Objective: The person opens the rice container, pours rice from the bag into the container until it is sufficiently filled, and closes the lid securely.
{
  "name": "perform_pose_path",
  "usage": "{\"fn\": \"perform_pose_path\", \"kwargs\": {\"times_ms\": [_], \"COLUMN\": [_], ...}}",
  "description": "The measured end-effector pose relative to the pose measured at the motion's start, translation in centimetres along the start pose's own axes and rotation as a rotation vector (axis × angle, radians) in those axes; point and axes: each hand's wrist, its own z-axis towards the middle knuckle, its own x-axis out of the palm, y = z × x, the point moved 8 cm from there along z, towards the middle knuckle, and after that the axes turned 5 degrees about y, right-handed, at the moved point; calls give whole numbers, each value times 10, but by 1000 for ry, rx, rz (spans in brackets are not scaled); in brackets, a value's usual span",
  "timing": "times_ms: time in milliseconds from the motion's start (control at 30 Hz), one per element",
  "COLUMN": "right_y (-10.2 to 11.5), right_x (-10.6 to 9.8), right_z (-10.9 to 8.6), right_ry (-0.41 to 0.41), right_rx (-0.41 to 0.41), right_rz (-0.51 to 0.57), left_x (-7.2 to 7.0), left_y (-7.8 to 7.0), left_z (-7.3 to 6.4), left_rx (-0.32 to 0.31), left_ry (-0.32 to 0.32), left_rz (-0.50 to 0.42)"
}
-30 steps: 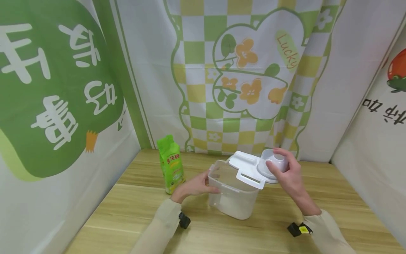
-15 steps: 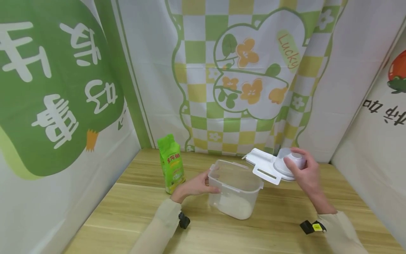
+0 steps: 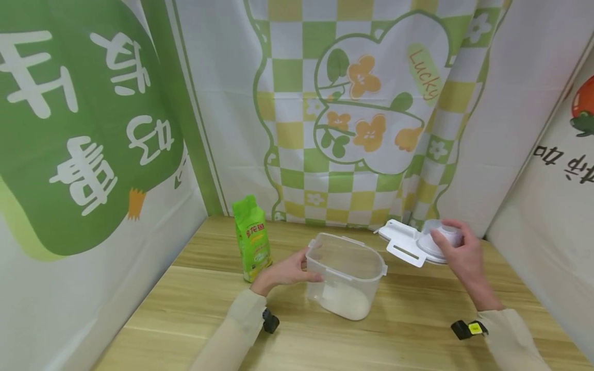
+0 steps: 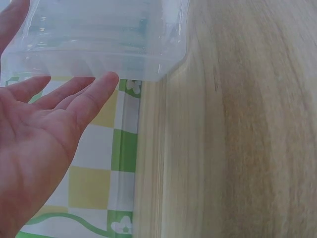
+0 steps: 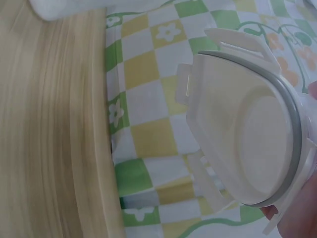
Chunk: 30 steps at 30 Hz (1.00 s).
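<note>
A clear plastic storage container (image 3: 345,273) stands uncovered on the table with white grainy contents, perhaps rice, in its bottom. My left hand (image 3: 290,269) holds its left end, thumb at the front and fingers round the far side. In the left wrist view the fingers of the left hand (image 4: 54,114) lie against the clear wall. To the right, my right hand (image 3: 461,252) grips the clear measuring cup (image 3: 433,229) on top of the white lid (image 3: 403,242), raised off the table. The right wrist view shows the lid's underside (image 5: 233,124) with a grey seal and side clips.
A bright green bag (image 3: 252,239) with red lettering stands upright on the wooden table (image 3: 185,314), left of the container and behind the left wrist. A checked curtain (image 3: 320,129) hangs at the back, with printed cloth walls at both sides.
My right hand has carried the lid to the right, away from over the container, so its opening now shows fully. The left hand has stayed on the container.
</note>
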Motion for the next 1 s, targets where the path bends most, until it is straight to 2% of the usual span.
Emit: {"fn": "perform_pose_path", "kwargs": {"times_ms": [233, 500, 733, 1000], "right_y": [-15, -38, -48, -74], "right_x": [-8, -16, -10, -18], "right_z": [2, 5, 9, 13], "right_ry": [24, 39, 163, 133], "right_rx": [32, 63, 61, 52], "right_rz": [-75, -126, -190, -240], "left_x": [1, 1, -1, 1], "left_y": [-2, -4, -4, -3], "left_z": [1, 1, -3, -3], "left_rx": [13, -4, -12, -22], "left_ry": [13, -6, -14, -29], "left_rz": [3, 18, 23, 43]}}
